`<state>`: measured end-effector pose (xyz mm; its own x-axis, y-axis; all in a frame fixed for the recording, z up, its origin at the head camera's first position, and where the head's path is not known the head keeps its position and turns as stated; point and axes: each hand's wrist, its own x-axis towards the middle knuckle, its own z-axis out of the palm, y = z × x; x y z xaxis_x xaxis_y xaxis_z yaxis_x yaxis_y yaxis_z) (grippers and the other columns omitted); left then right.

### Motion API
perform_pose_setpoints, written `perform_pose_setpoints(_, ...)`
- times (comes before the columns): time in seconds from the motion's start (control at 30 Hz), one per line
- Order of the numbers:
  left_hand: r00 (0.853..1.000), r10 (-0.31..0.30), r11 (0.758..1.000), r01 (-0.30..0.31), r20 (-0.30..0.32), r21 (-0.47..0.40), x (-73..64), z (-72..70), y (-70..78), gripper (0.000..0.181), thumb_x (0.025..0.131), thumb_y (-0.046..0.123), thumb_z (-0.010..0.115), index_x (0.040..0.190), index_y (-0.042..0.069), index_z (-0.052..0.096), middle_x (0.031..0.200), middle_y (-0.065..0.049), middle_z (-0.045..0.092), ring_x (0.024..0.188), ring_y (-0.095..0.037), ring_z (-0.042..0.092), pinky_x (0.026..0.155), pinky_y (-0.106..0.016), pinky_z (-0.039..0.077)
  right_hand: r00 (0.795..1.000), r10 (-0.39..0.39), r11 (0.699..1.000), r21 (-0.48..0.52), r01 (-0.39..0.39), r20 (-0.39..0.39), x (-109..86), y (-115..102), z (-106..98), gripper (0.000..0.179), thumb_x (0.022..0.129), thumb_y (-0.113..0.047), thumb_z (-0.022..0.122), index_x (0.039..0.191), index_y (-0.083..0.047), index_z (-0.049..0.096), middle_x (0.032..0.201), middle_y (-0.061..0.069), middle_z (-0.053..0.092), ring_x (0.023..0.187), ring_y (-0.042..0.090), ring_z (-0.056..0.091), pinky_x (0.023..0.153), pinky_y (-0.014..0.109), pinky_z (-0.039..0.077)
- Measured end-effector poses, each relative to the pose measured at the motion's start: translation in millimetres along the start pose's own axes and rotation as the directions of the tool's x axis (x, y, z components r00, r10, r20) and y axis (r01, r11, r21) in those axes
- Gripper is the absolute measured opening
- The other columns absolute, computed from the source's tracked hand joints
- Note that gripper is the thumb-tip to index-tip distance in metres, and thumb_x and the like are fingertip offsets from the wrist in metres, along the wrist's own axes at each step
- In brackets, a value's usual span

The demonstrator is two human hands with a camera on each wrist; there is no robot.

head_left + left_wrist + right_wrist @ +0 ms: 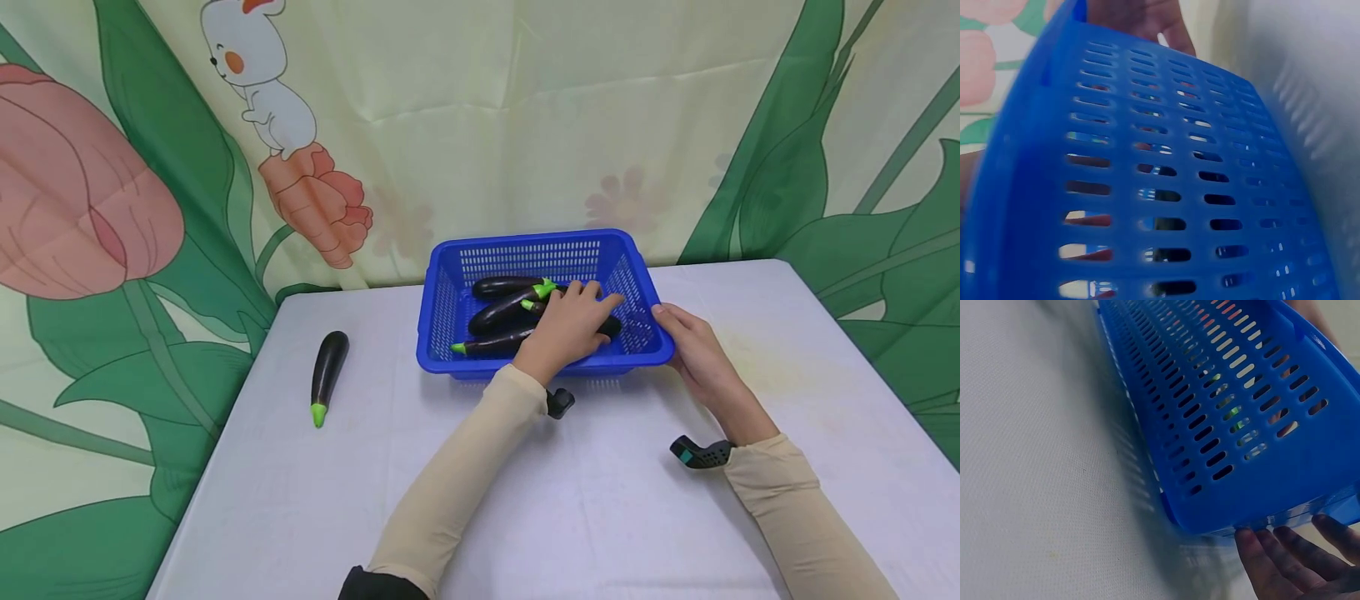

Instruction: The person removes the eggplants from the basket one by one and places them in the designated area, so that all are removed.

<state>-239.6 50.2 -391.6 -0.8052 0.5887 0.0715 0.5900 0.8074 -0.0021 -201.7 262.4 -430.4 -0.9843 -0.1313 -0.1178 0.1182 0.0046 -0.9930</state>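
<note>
A blue plastic basket (540,365) with slotted walls stands on the table and holds several dark purple eggplants (501,315) with green stem ends. My left hand (566,329) reaches over its front rim, fingers spread above the eggplants. One eggplant (612,327) shows between my index finger and thumb, its middle covered by the hand. At the basket's right end my right hand (693,354) holds the rim, thumb on top, with fingertips (1244,536) against the outer wall. In the left wrist view the basket's wall (1166,150) hides most of my left hand.
Left of the basket a single eggplant (328,375) lies on the white-covered table (360,500), its green end toward me. Behind the table hangs a printed curtain (465,167), close to the basket's back rim.
</note>
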Motion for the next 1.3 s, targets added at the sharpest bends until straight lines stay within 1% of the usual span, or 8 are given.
perform_pose_setpoints(0.17,0.999,-0.018,1.0,0.019,0.036,-0.022,5.6,6.1,-1.0,0.062,0.099,0.044,0.069,0.156,0.032,0.048,0.156,-0.004,0.053,0.141,-0.027,0.05,0.115,-0.05,0.047,1.0,-0.004,1.0,0.018,0.004,0.002,0.4,1.0,-1.0,0.079,0.108,-0.048,0.052,0.162,0.003,0.027,0.113,-0.02,0.069,0.098,0.0,0.074,0.081,0.019,0.06)
perform_pose_setpoints(0.37,0.996,-0.047,0.998,0.05,0.077,-0.034,9.9,11.5,-2.1,0.06,0.099,0.04,0.07,0.155,0.031,0.049,0.157,-0.003,0.053,0.144,-0.027,0.05,0.118,-0.051,0.044,1.0,0.003,1.0,-0.017,-0.003,0.004,0.4,0.9,-1.4,0.08,0.107,-0.051,0.05,0.163,0.001,0.026,0.116,-0.019,0.065,0.1,-0.002,0.073,0.083,0.018,0.06)
perform_pose_setpoints(0.47,0.995,-0.06,0.998,0.062,0.08,-0.017,11.4,13.6,-2.4,0.055,0.101,0.036,0.068,0.153,0.03,0.052,0.155,-0.001,0.056,0.142,-0.026,0.052,0.118,-0.05,0.045,1.0,0.012,1.0,-0.018,-0.012,0.001,0.5,0.1,-0.6,0.08,0.107,-0.051,0.05,0.163,0.001,0.026,0.116,-0.018,0.065,0.1,-0.002,0.073,0.082,0.018,0.06)
perform_pose_setpoints(0.6,0.995,-0.07,0.997,0.069,0.069,0.015,12.2,14.9,-2.0,0.044,0.106,0.025,0.06,0.15,0.03,0.056,0.152,0.0,0.059,0.138,-0.025,0.056,0.116,-0.05,0.047,1.0,0.015,1.0,-0.012,-0.015,-0.004,1.0,0.1,0.2,0.079,0.107,-0.05,0.05,0.163,0.001,0.027,0.116,-0.018,0.065,0.1,-0.002,0.073,0.082,0.018,0.06)
perform_pose_setpoints(0.67,0.995,-0.074,0.997,0.072,0.067,0.03,12.6,15.2,-1.7,0.042,0.107,0.023,0.057,0.149,0.03,0.058,0.151,0.001,0.06,0.137,-0.025,0.057,0.115,-0.049,0.047,1.0,0.017,1.0,-0.015,-0.017,-0.009,1.0,0.6,0.0,0.079,0.107,-0.05,0.051,0.163,0.001,0.027,0.117,-0.017,0.064,0.1,-0.002,0.073,0.082,0.018,0.06)
perform_pose_setpoints(0.87,0.995,-0.076,0.995,0.072,0.068,0.064,14.1,14.8,-0.7,0.042,0.107,0.023,0.058,0.148,0.03,0.059,0.149,0.002,0.062,0.135,-0.023,0.059,0.114,-0.048,0.049,1.0,0.017,0.999,-0.042,-0.018,-0.017,0.5,1.4,-1.4,0.081,0.106,-0.054,0.05,0.163,-0.001,0.027,0.127,-0.01,0.061,0.101,-0.002,0.072,0.083,0.018,0.06)
perform_pose_setpoints(1.13,0.994,-0.083,0.993,0.076,0.075,0.084,15.8,16.1,0.6,0.041,0.107,0.025,0.059,0.148,0.031,0.058,0.149,0.002,0.062,0.134,-0.022,0.059,0.114,-0.048,0.049,1.0,0.001,0.999,0.036,-0.001,-0.005,1.2,2.6,-1.3,0.076,0.108,-0.046,0.052,0.161,0.002,0.029,0.113,-0.019,0.07,0.098,0.001,0.074,0.081,0.019,0.061)
perform_pose_setpoints(1.3,0.994,-0.083,0.994,0.077,0.077,0.077,15.7,16.2,0.2,0.043,0.105,0.027,0.062,0.148,0.031,0.059,0.149,0.002,0.062,0.134,-0.022,0.059,0.114,-0.047,0.049,1.0,0.008,0.999,0.032,-0.008,-0.01,1.2,2.7,-1.1,0.078,0.107,-0.047,0.052,0.162,0.002,0.027,0.111,-0.021,0.069,0.097,0.0,0.074,0.08,0.019,0.061)
